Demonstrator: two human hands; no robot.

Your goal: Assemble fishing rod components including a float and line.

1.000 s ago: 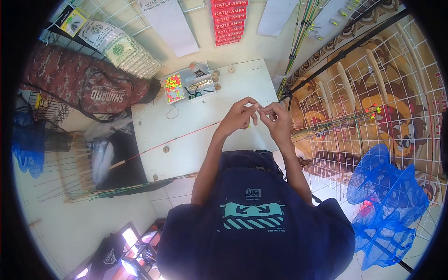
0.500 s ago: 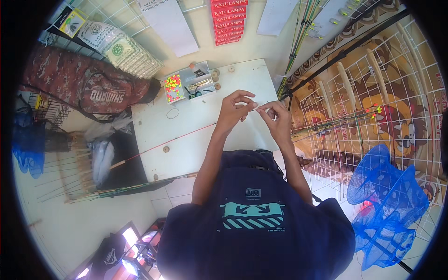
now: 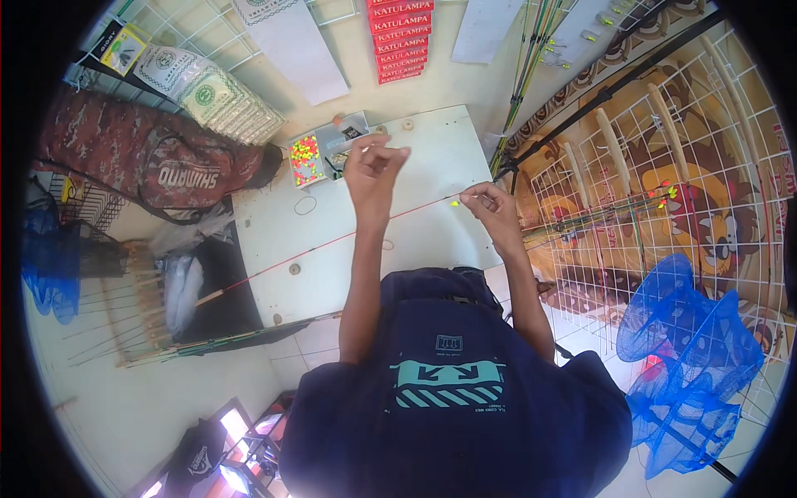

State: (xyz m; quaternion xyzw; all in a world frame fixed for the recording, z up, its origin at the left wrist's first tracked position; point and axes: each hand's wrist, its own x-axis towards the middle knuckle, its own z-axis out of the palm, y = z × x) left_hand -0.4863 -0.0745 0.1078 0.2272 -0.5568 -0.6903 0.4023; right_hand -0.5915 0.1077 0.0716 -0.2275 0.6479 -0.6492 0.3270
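A thin red fishing rod (image 3: 336, 238) slants across the white table, its light handle (image 3: 212, 295) over the dark patch at the left. My right hand (image 3: 496, 217) pinches the rod's thin tip end between thumb and forefinger. Just beside those fingertips shows a small yellow-green piece (image 3: 454, 202), too small to name. My left hand (image 3: 374, 170) is raised over the rod, fingers bent and tips pressed together; whatever they hold is too fine to see. Behind it, a compartmented box (image 3: 343, 124), partly hidden, holds many small red and yellow pieces (image 3: 306, 159).
The white table (image 3: 432, 241) carries small round discs (image 3: 295, 269) and a thin loop (image 3: 306, 205). A camouflage rod bag (image 3: 149, 158) lies at the left. Wire grid racks (image 3: 614, 191) with bundled rods and blue nets (image 3: 689, 365) stand at the right.
My hands were close together at the right; the left has moved away left and up toward the box. My right hand stays near its place, and the rod now reaches its fingers.
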